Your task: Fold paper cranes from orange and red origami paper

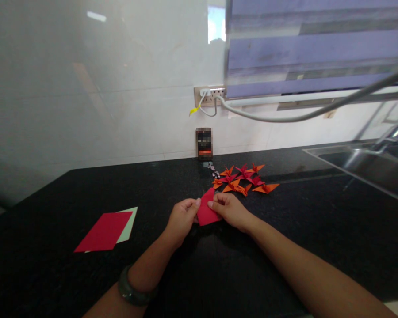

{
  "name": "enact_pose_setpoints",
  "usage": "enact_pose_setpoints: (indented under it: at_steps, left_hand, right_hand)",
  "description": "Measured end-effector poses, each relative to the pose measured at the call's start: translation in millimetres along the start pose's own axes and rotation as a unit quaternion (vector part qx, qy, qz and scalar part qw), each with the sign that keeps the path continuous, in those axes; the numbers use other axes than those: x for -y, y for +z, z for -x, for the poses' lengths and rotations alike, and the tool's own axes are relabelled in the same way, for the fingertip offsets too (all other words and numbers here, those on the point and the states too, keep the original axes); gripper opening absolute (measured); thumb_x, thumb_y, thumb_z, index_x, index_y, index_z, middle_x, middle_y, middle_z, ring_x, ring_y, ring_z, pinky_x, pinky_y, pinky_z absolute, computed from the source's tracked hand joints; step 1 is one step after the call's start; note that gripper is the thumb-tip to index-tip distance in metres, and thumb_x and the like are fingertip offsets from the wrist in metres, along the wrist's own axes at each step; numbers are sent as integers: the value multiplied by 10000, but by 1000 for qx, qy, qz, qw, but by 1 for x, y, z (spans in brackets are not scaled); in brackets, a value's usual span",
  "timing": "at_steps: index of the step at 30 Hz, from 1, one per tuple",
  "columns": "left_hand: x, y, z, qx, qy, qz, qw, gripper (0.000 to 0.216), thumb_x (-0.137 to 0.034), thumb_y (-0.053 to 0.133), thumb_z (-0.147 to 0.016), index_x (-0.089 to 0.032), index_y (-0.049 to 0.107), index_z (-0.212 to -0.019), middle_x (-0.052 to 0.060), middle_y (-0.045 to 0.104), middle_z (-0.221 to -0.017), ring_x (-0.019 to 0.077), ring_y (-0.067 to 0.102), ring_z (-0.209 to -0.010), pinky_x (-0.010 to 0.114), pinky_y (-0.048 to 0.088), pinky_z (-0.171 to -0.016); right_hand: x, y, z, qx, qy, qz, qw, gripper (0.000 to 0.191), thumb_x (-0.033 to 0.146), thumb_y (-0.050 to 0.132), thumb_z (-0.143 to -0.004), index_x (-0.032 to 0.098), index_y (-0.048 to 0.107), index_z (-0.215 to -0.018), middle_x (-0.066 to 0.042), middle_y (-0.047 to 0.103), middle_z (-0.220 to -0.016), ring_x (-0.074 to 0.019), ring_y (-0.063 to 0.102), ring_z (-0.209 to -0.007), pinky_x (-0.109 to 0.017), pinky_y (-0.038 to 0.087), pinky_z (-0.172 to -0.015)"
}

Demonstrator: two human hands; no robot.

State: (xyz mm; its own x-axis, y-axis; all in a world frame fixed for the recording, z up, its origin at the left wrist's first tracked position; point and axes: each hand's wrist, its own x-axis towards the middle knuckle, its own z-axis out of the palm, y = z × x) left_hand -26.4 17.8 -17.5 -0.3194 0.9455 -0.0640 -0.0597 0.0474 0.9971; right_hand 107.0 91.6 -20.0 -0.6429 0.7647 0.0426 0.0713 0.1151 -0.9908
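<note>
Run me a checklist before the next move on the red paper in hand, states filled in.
1. Left hand gripping the folded red paper: ok, at its left edge.
2. Right hand gripping it too: ok, thumb on the near face.
3. Crease edges lined up: cannot tell, too small in this view.
4. Finished paper figures not under the hands: ok, they lie beyond them.
5. Spare sheets squared up: not ok, the red sheet lies askew over the pale green sheet.
</note>
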Motion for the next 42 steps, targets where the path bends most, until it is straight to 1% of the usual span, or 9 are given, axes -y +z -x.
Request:
enact_pose_setpoints:
  at_steps: [9,15,20,22,24,26,29,34,42]
  left_hand:
    - [-2,-2,-1,-10,14,-34,999,254,-374,634,-661,-126,594,-627,-2,589,-480,92,517,-445,200,399,-467]
    - [-3,-2,0,-7,18,-35,999,253,-376,636,-654,-132,587,-611,1,589,-457,96,523,-421,200,388,-453]
    - [-4,-2,1,-10,19,-34,999,255,-380,638,-646,-136,577,-599,-10,568,-435,90,509,-402,197,385,-446]
    - [-3,-2,0,-15,20,-31,999,254,-380,639,-645,-137,577,-604,-16,559,-434,87,499,-397,196,380,-441]
    - [-2,-2,-1,-19,26,-34,999,255,-385,633,-654,-140,575,-611,-18,555,-440,89,496,-402,199,380,-445]
    - [0,-2,-1,-17,35,-44,998,256,-390,619,-671,-142,574,-622,-17,561,-458,92,506,-421,201,386,-458]
    - [2,-2,-2,-2,49,-47,998,235,-377,615,-680,-146,576,-658,-15,587,-519,98,533,-477,204,403,-491]
    - [5,-1,-3,19,39,-1,999,218,-282,689,-606,-142,582,-734,6,646,-659,115,583,-588,225,447,-583]
    - [-5,0,3,73,-15,32,997,246,-259,703,-587,-117,605,-763,13,644,-622,115,579,-549,228,446,-556]
  right_hand:
    - [1,-2,-1,-17,-13,3,1000,285,409,542,-723,155,478,-611,46,421,-515,-66,338,-468,-189,267,-436]
    - [2,-1,0,-13,-17,2,1000,294,418,497,-759,164,470,-613,47,420,-497,-72,351,-449,-197,283,-428]
    - [0,-1,-1,-21,-46,61,997,323,399,441,-803,170,456,-577,38,418,-495,-80,361,-462,-203,295,-433]
    - [0,-1,-2,-38,-62,81,994,269,366,469,-791,168,476,-609,34,436,-528,-84,378,-489,-205,312,-455]
    - [0,-1,-2,-60,-76,69,993,160,322,521,-758,175,492,-702,39,454,-567,-88,402,-514,-207,334,-483]
    - [1,-1,-3,-70,-81,50,993,128,289,550,-730,184,488,-769,44,465,-592,-91,420,-525,-212,348,-503]
    - [1,-1,-2,-56,-83,58,993,118,284,549,-722,178,498,-716,42,458,-582,-88,405,-511,-215,332,-497]
    - [1,-1,-2,-36,-78,42,995,135,285,545,-721,173,498,-664,49,434,-553,-77,367,-488,-205,305,-473]
    - [-1,-1,-3,-72,-92,78,990,121,280,543,-729,170,526,-678,26,481,-606,-95,419,-545,-217,353,-525]
